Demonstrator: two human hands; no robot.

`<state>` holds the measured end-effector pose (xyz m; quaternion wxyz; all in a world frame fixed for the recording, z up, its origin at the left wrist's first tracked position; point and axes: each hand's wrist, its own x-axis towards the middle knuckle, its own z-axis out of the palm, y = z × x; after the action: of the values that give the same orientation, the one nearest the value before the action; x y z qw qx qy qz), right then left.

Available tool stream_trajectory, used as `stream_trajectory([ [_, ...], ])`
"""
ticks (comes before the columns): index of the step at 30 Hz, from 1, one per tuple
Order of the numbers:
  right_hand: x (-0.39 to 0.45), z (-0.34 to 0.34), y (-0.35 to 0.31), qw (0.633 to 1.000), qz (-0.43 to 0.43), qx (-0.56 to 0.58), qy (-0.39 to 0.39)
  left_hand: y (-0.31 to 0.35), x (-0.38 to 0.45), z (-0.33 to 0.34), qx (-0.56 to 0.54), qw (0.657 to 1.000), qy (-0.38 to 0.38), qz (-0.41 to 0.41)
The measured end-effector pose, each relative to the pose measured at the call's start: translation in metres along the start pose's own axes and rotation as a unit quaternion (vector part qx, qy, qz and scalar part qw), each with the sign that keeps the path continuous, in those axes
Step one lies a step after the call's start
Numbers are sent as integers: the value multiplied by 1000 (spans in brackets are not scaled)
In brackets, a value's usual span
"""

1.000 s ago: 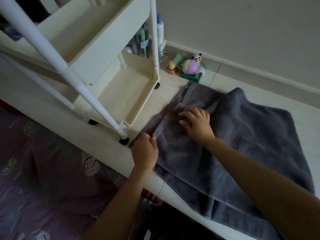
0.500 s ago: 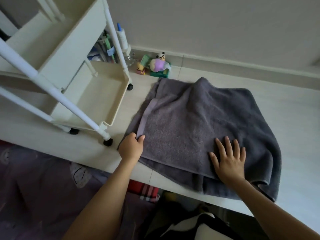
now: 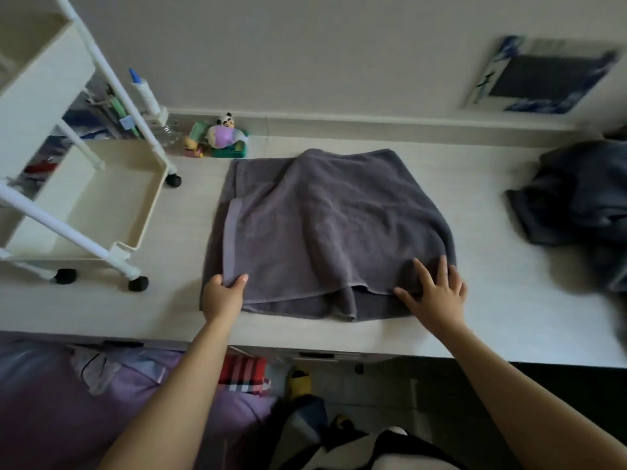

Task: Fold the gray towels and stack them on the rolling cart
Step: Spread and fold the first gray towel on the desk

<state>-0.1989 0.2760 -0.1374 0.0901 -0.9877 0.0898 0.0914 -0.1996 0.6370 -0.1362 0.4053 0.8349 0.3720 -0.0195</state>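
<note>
Gray terry towel, folded, its near-left corner seemingly pinched by left hand; right hand presses flat.

Pale wood-look desk runs along a beige wall. At the back left by the wall: small panda-headed toy figure on a green box, a little yellow figure just left of it. White tube with blue cap stands upright further left, beside a clear jar. Blue-and-white framed picture, blurred, leans on the wall at right. Below the desk edge: purple bedding, red plaid fabric, a yellow item, unclear.
</note>
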Motion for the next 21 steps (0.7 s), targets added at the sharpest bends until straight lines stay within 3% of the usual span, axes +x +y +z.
stream_trajectory([
  [4, -15, -5, 25, 991, 2, 113, 67, 2, 0, -5, -87, 995, 13, -53],
  [6, -19, -10, 24, 962, 37, 245, 112, 0, 7, -9, -184, 979, -7, -92],
  [7, -20, -16, 19, 928, 76, 346, 119, -2, 12, -10, -223, 969, -18, -110],
  [10, -21, -25, 2, 768, 205, 604, 61, -6, 24, -9, -304, 939, -49, -155],
  [13, -13, -26, -6, 658, 242, 713, 13, -8, 31, -8, -344, 917, -78, -188],
  [17, -4, -32, -12, 541, 279, 793, 29, -4, 35, -15, -377, 899, -64, -215],
  [21, 3, -42, -8, 548, 337, 758, 105, -2, 36, -25, -386, 893, -63, -223],
])
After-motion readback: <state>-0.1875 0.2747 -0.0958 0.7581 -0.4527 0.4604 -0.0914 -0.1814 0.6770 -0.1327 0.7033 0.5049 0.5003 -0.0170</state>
